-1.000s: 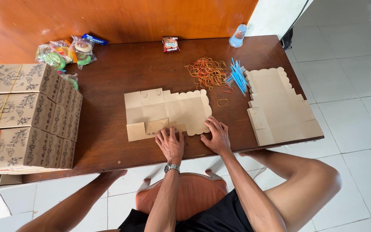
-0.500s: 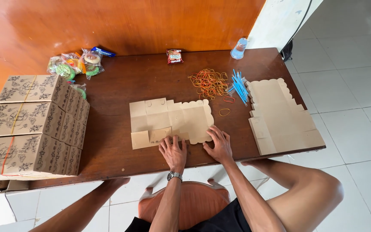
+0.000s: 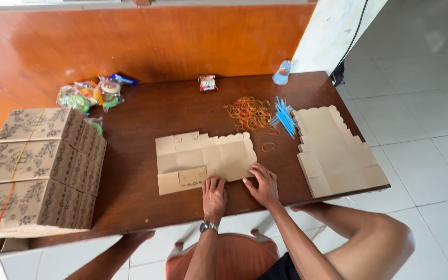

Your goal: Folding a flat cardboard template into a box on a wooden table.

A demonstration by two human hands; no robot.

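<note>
Both hands flat, fingers spread, nothing gripped: left hand (image 3: 214, 196) & right hand (image 3: 262, 185) press near edge of flat cardboard blank (image 3: 203, 159) on brown wood worktop (image 3: 146, 119); white tile floor (image 3: 421, 119) to the right, rubber bands (image 3: 248, 112) beyond fingers.

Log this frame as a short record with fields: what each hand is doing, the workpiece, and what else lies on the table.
left hand: left hand flat on the near edge of the flat unfolded tan cardboard box blank
right hand: right hand pressing the same blank's right near corner
surface: dark brown wooden table
right of blank: stack of tan cardboard blanks
behind blank: pile of orange rubber bands; bundle of blue straws
left: stacked patterned cardboard boxes
</note>
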